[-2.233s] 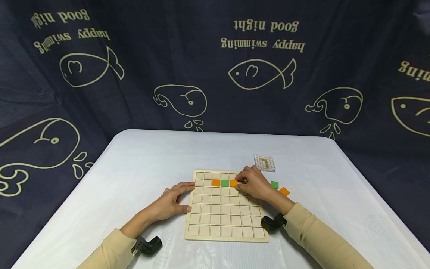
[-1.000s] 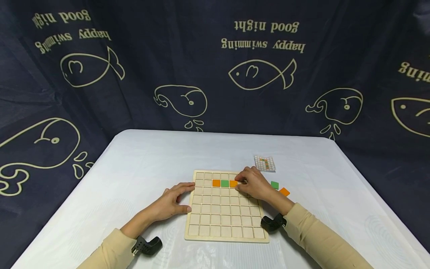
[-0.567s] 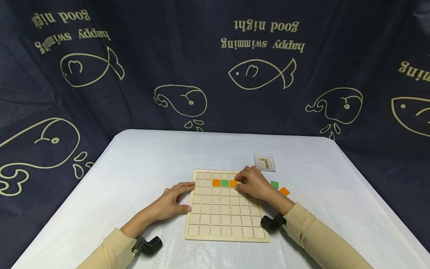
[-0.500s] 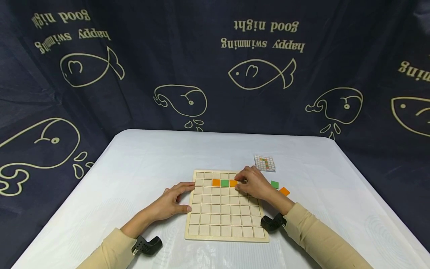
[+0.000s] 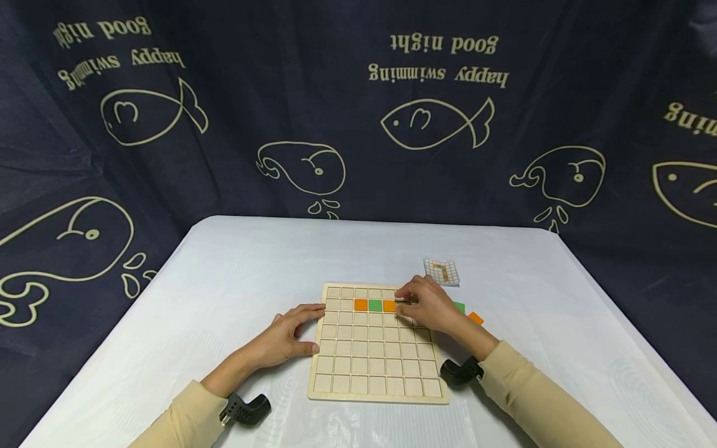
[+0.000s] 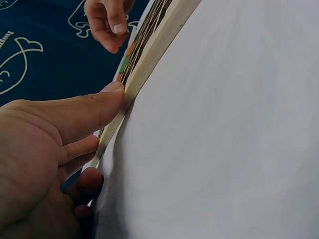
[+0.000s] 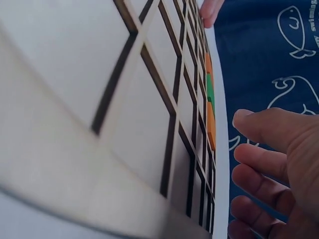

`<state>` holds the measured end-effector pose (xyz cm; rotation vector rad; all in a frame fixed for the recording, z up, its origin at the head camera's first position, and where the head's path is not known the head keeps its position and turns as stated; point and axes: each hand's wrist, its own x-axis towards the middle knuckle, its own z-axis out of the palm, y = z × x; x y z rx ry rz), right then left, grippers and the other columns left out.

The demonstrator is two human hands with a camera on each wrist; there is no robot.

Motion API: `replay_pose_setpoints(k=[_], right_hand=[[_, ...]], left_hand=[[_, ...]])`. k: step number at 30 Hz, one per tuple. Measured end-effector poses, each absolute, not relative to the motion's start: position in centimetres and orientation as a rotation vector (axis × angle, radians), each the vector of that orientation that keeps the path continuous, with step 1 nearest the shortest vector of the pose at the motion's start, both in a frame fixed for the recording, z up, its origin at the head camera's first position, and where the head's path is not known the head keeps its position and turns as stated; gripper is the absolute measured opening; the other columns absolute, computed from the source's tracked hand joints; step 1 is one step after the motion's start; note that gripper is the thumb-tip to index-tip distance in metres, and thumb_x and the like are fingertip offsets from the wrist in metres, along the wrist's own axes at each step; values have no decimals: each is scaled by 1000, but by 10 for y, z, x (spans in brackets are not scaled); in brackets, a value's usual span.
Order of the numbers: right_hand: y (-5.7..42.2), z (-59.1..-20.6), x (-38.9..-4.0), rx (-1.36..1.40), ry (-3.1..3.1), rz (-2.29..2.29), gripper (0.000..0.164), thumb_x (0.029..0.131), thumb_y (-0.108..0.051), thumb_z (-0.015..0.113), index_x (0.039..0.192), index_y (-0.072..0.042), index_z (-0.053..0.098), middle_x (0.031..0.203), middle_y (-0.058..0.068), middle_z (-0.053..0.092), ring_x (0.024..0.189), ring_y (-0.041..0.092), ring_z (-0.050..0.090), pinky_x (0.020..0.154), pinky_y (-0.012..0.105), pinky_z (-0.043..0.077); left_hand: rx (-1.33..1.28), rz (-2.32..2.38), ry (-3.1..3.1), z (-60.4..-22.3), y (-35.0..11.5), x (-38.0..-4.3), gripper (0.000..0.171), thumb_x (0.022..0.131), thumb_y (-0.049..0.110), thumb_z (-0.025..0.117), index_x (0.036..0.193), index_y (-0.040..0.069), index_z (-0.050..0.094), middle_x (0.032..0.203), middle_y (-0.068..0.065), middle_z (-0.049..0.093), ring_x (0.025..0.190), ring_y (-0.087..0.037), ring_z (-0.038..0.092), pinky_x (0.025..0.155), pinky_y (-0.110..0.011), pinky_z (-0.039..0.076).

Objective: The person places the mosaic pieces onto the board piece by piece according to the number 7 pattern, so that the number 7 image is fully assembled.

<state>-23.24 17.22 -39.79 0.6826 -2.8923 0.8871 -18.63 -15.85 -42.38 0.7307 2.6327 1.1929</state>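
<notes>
A square wooden grid board [image 5: 376, 348] lies on the table. In its second row from the far side, an orange tile [image 5: 361, 305], a green tile [image 5: 375, 305] and a second orange tile [image 5: 389, 306] sit side by side. My left hand [image 5: 282, 336] rests against the board's left edge, fingertips and thumb touching the rim [image 6: 149, 59]. Just right of the second orange tile hovers my right hand [image 5: 428, 305], its fingers loosely bent. The right wrist view shows nothing between that thumb and fingers, with the orange tile [image 7: 211, 124] apart from them.
Beyond the board's far right corner lies a small printed card [image 5: 442, 272] with a coloured grid pattern. A loose green tile [image 5: 460, 307] and a loose orange tile [image 5: 475, 318] lie right of the board, partly covered by my right forearm. Dark patterned cloth [image 5: 358, 112] hangs behind the table.
My right hand has let go of the second orange tile and drawn slightly right, covering more of the loose tiles. The left hand and the board have stayed put.
</notes>
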Motion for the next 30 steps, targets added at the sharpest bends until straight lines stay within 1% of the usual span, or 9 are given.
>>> replay_pose_setpoints(k=[6,9,13,15,17,19,21,24,30], right_hand=[[178,-394,-229,637,-2903,876,25,82,-26,72,103,-14,71,95,1,61,89,17,45,73,30,37],[182,-393,-228,632,-2894,877,24,82,-25,72,103,-13,71,95,1,61,89,17,46,73,30,38],[187,-392,-227,625,-2886,875,24,83,-25,72,103,-13,71,96,1,61,90,18,48,74,33,40],[191,-391,-226,612,-2888,874,23,83,-25,71,103,-13,71,96,1,61,92,20,50,79,38,43],[194,-391,-225,608,-2889,877,24,83,-25,71,104,-13,70,97,3,62,93,22,52,90,46,43],[197,-390,-224,590,-2898,893,25,84,-25,71,105,-12,70,99,3,61,95,24,54,93,50,42],[200,-390,-223,573,-2911,899,25,84,-25,70,106,-12,70,100,3,60,96,25,55,94,50,44],[204,-390,-222,558,-2918,906,26,84,-25,71,106,-12,70,102,3,59,99,26,54,82,41,49],[213,-394,-219,590,-2898,880,26,83,-23,71,105,-11,70,99,3,60,97,20,48,78,34,42]], left_hand=[[727,1169,2646,-423,-158,-186,68,80,29,74,140,14,46,150,3,37,120,-16,41,97,-53,18],[727,1163,2647,-423,-158,-186,68,80,30,74,140,15,46,150,3,37,110,-16,44,95,-51,19],[730,1174,2640,-423,-158,-186,68,80,29,74,140,14,46,150,2,37,123,-20,42,99,-55,17],[733,1173,2641,-423,-158,-186,68,80,29,74,140,14,46,150,1,37,130,-21,38,99,-55,18],[734,1161,2648,-422,-158,-186,68,80,29,74,140,14,46,150,2,37,129,-20,39,96,-50,20],[733,1153,2653,-422,-159,-186,68,80,29,74,140,15,46,150,3,37,126,-18,40,93,-45,21],[734,1153,2653,-422,-159,-186,68,80,29,74,140,15,45,150,3,37,125,-18,40,93,-46,20],[735,1166,2643,-423,-159,-186,69,80,29,74,140,14,45,151,2,37,130,-20,38,98,-53,19],[733,1166,2642,-423,-159,-186,69,80,30,74,140,14,45,151,2,36,134,-23,35,100,-55,18]])
